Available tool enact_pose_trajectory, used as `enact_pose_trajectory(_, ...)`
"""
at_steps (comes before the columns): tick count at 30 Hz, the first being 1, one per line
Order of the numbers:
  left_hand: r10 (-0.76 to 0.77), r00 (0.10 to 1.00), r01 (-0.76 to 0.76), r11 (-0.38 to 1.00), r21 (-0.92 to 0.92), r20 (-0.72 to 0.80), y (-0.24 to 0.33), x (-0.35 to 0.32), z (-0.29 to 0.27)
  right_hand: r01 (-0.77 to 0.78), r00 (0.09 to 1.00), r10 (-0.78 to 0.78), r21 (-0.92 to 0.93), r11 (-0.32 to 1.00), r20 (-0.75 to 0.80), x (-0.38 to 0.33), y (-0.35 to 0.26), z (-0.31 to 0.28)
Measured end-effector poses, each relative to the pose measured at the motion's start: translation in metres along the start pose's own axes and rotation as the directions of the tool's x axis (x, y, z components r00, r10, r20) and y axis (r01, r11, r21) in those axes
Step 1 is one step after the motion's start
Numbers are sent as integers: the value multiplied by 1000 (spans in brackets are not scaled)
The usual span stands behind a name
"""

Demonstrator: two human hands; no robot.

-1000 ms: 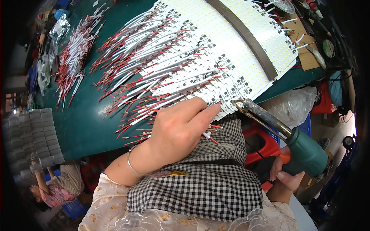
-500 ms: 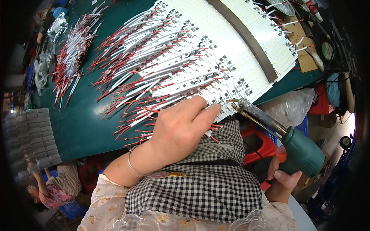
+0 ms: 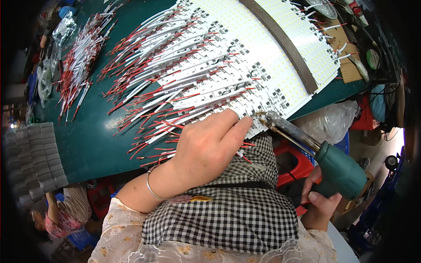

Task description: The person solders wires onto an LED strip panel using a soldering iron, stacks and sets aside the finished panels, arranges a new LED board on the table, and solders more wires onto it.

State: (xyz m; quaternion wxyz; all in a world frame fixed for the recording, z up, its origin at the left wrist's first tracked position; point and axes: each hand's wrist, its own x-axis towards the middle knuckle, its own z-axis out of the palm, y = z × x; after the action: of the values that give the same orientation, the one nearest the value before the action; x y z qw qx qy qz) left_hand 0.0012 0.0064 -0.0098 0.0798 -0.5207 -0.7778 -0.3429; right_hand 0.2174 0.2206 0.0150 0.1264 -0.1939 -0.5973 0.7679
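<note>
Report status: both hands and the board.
Left hand pressing wires onto LED board. Right hand gripping soldering gun, tip at board edge. Nothing blocking.

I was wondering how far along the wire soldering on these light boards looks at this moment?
Looks done: most white boards already carry red-and-white leads fanned over the green table. In hand: the left hand presses a lead at the near board edge while the right hand brings the green soldering iron tip to it. Left: a loose wire pile lies far left.
</note>
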Motion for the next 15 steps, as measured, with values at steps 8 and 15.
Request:
enact_pose_trajectory(8,-21,1000,20,999,-29,-22,2,0,1,197,970,-134,-339,920,201,-10,4,-11)
enact_pose_trajectory(15,-32,999,32,999,-24,-4,4,-1,0,262,948,-181,-320,910,261,-4,-1,-2)
